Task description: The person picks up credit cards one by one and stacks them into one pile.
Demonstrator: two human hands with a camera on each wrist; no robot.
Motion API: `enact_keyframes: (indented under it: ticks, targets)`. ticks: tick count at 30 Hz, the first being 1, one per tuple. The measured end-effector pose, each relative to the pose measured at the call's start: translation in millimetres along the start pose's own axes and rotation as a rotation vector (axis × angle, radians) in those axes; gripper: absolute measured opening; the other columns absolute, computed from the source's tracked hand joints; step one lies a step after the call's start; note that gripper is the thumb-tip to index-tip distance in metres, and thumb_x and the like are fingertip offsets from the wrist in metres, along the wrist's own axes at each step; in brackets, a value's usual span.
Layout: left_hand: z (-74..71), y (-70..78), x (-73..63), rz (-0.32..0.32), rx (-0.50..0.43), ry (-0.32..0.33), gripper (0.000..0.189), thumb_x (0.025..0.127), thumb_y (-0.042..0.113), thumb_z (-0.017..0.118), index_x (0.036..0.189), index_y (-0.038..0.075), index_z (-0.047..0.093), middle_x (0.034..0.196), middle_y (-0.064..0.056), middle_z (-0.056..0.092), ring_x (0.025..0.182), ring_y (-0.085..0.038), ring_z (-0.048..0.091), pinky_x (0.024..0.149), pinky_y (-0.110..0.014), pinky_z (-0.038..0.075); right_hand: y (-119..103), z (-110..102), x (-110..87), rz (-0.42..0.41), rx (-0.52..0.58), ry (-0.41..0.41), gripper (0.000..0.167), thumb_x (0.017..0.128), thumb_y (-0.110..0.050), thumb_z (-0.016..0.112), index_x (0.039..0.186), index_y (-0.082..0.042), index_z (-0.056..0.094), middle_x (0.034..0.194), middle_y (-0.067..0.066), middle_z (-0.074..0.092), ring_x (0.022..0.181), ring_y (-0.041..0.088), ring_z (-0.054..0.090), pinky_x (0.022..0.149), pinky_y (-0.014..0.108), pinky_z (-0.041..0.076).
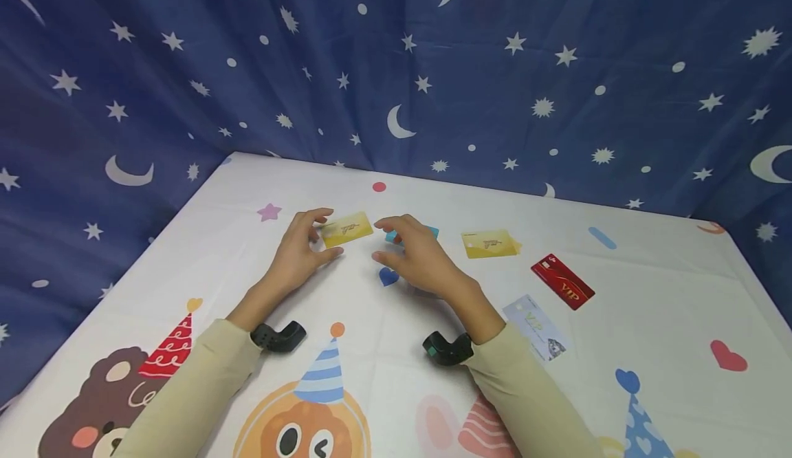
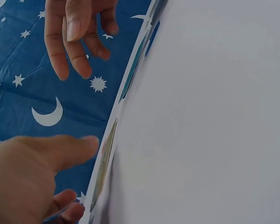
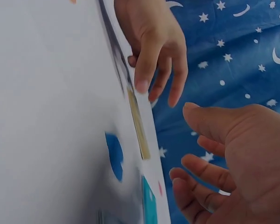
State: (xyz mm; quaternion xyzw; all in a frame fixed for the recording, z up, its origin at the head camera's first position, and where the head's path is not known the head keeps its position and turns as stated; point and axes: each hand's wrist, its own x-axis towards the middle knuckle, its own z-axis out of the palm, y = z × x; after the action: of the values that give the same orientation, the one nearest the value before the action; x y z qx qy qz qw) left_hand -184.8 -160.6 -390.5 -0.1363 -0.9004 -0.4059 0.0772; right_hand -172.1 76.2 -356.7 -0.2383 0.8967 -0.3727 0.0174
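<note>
A gold card (image 1: 348,228) lies on the white cloth just beyond my left hand (image 1: 298,252). The left thumb and fingers are parted and bent loosely at the card's left end; in the left wrist view the thumb (image 2: 79,151) stands apart from the gold card (image 2: 104,163). My right hand (image 1: 421,255) hovers over a blue card (image 1: 431,232), covering much of it. Its thumb and fingers are spread, with nothing between them in the right wrist view, where the blue card (image 3: 149,200) shows below. The edge of a greyish card (image 1: 427,294) peeks out under the right hand.
To the right lie another gold card (image 1: 489,244), a red VIP card (image 1: 563,281) and a silver VIP card (image 1: 537,327), the last beside the right sleeve. The tablecloth (image 1: 650,293) has printed figures. A dark blue starry curtain (image 1: 346,52) hangs behind the table.
</note>
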Motion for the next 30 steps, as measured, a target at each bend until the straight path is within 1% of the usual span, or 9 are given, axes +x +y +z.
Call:
enact_keyframes:
  ticks: [5, 8, 14, 20, 24, 30]
  targets:
    - [2.7, -9.8, 0.9, -0.027, 0.056, 0.000, 0.069, 0.079, 0.011, 0.078, 0.139, 0.008, 0.044, 0.126, -0.016, 0.048, 0.095, -0.028, 0.045, 0.078, -0.040, 0.037, -7.1, 12.6, 11.5, 0.028, 0.006, 0.001, 0.052, 0.088, -0.024, 0.070, 0.135, -0.010, 0.051, 0.128, 0.010, 0.053, 0.103, 0.022, 0.055, 0.084, 0.034, 0.046]
    - [3.8, -13.1, 2.0, -0.039, 0.079, -0.003, 0.071, 0.079, 0.012, 0.078, 0.140, 0.005, 0.041, 0.127, -0.017, 0.049, 0.096, -0.028, 0.044, 0.079, -0.040, 0.036, -9.6, 19.9, 17.3, 0.053, 0.005, 0.002, 0.054, 0.088, -0.023, 0.071, 0.136, -0.010, 0.050, 0.129, 0.011, 0.051, 0.102, 0.023, 0.055, 0.083, 0.034, 0.046]
    - [5.3, -15.6, 4.1, -0.056, 0.080, 0.006, 0.075, 0.080, 0.010, 0.077, 0.141, -0.001, 0.034, 0.126, -0.019, 0.050, 0.097, -0.028, 0.044, 0.081, -0.041, 0.036, -11.4, 35.3, 25.8, 0.114, 0.001, -0.015, 0.058, 0.088, -0.024, 0.071, 0.138, -0.008, 0.046, 0.127, 0.013, 0.049, 0.095, 0.021, 0.052, 0.078, 0.030, 0.044]
    - [6.8, -18.4, 5.2, -0.038, 0.073, 0.019, 0.074, 0.080, 0.009, 0.076, 0.140, -0.002, 0.035, 0.124, -0.019, 0.050, 0.095, -0.028, 0.045, 0.080, -0.040, 0.036, -12.8, 46.8, 30.5, 0.172, -0.003, -0.004, 0.063, 0.087, -0.025, 0.072, 0.140, -0.009, 0.044, 0.141, 0.015, 0.038, 0.098, 0.020, 0.051, 0.079, 0.029, 0.046]
    - [7.2, -18.8, 5.4, -0.039, 0.082, 0.024, 0.073, 0.080, 0.008, 0.076, 0.139, -0.003, 0.037, 0.122, -0.018, 0.051, 0.094, -0.028, 0.045, 0.080, -0.040, 0.036, -13.0, 51.2, 32.0, 0.185, -0.013, -0.010, 0.064, 0.087, -0.026, 0.071, 0.141, -0.007, 0.042, 0.143, 0.018, 0.035, 0.101, 0.021, 0.054, 0.081, 0.031, 0.047]
    - [6.5, -20.4, 5.6, -0.074, 0.088, 0.038, 0.070, 0.079, 0.010, 0.077, 0.138, -0.002, 0.040, 0.120, -0.016, 0.053, 0.098, -0.029, 0.044, 0.081, -0.040, 0.037, -11.5, 53.6, 33.4, 0.184, -0.005, -0.009, 0.064, 0.089, -0.026, 0.069, 0.143, -0.007, 0.040, 0.143, 0.019, 0.034, 0.100, 0.021, 0.053, 0.080, 0.032, 0.047]
